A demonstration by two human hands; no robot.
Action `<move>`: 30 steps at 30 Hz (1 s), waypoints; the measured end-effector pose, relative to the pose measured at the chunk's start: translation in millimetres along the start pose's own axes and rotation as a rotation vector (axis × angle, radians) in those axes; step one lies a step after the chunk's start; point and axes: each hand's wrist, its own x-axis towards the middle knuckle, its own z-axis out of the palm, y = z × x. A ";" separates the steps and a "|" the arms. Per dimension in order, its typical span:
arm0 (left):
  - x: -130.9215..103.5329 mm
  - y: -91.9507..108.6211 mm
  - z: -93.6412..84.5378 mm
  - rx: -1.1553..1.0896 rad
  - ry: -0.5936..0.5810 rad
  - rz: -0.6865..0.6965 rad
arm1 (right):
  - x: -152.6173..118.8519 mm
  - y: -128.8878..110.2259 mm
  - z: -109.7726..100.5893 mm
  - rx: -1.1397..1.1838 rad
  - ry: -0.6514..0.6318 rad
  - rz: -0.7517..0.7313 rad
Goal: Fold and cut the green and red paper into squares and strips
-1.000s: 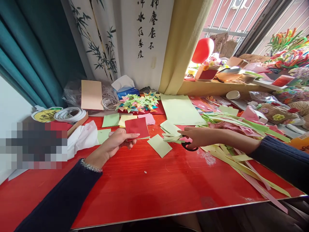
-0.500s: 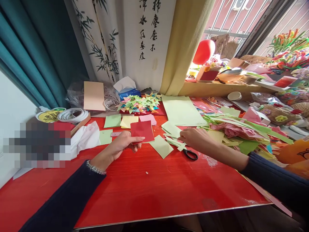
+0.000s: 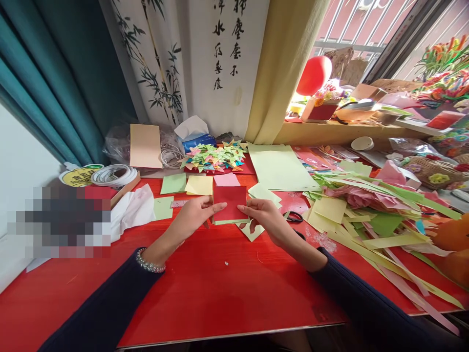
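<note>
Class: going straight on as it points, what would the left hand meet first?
The red paper square, which the left hand pinches at its left edge. Beyond it, the pink paper seems roughly in line, but depth is unclear.

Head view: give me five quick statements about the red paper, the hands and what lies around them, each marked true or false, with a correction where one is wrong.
1. The left hand and right hand both grip the red paper. True.
2. The right hand holds the black-handled scissors. False: they lie to the right of that hand, partly hidden by it and its arm.
3. A bracelet circles the left wrist. True.
4. The heap of folded paper pieces sits at the table's near edge. False: it sits at the back.
5. The long paper strips lie on the right side of the table. True.
</note>
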 end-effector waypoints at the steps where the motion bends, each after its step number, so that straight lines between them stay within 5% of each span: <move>1: 0.9 -0.6 -0.4 0.001 0.039 0.024 | -0.1 0.9 -1.5 0.006 0.001 0.002; 11: 6.7 -3.9 -9.8 -0.042 0.212 -0.024 | -1.7 5.0 -7.3 0.060 0.006 0.033; 17: 5.1 -1.5 -19.8 0.163 -0.105 -0.292 | 1.8 -8.6 -42.3 0.065 0.424 -0.180; 20: 5.2 -11.2 -21.6 0.418 -0.198 -0.357 | 0.3 -15.2 -54.1 0.127 0.497 -0.261; 24: 2.8 -8.6 -20.1 0.536 0.088 -0.136 | -5.1 -13.7 -37.1 0.144 0.373 -0.227; 27: -3.4 5.2 -7.2 0.166 0.043 -0.009 | -9.9 -7.9 -12.7 0.093 0.198 -0.129; 30: -9.5 15.5 7.4 -0.048 0.013 -0.031 | -12.8 -4.0 2.0 0.076 0.095 -0.070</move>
